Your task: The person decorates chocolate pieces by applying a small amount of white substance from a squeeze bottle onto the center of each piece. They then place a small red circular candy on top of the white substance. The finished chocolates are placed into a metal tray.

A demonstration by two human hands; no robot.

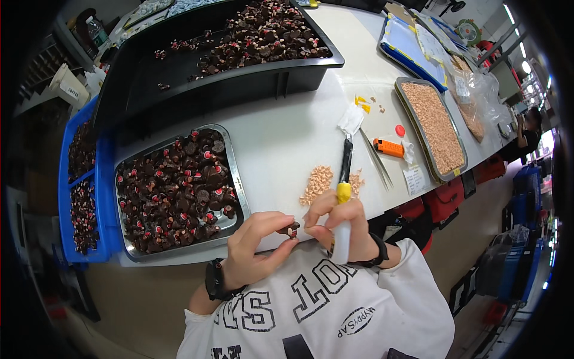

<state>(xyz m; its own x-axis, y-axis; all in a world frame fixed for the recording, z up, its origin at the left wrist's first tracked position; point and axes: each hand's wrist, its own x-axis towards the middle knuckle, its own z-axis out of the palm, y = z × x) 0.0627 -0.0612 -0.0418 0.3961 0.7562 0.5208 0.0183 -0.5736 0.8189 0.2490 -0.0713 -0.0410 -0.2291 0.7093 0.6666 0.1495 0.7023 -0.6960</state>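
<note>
My left hand pinches a small dark brown toy figure with red and tan patches between thumb and fingertips. Close beside it, my right hand is closed around a slim tool with a white lower end and a yellow band. A black shaft lies in line above the band; whether it belongs to the tool I cannot tell. The right fingertips point toward the figure; any small part between them is too small to make out. Small tan pieces lie loose just beyond my hands.
Similar brown figures fill a metal tray at left, a large black bin behind and a blue crate. At right are tweezers, an orange bottle-like object, a red cap and a tray of tan pieces.
</note>
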